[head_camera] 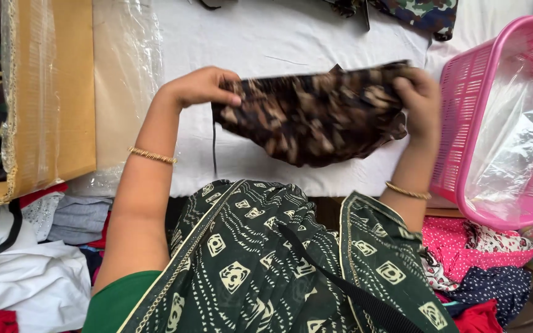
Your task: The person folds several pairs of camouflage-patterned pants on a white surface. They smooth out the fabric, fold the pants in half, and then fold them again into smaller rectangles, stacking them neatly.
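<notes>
A brown and black camouflage cloth piece (313, 114) hangs above the white table top (260, 43), stretched between both hands. My left hand (202, 86) pinches its left end, and a thin dark thread dangles below that end. My right hand (419, 98) grips the right end, fingers curled over the top edge. Each wrist wears a thin gold bangle. A dark green patterned garment (260, 259) covers my lap below.
A pink plastic basket (464, 105) lined with clear plastic stands at the right. A cardboard box (63, 92) with camouflage fabric sits at the left. Green camouflage cloth (421, 12) lies at the far edge. Piles of mixed clothes lie at both lower corners.
</notes>
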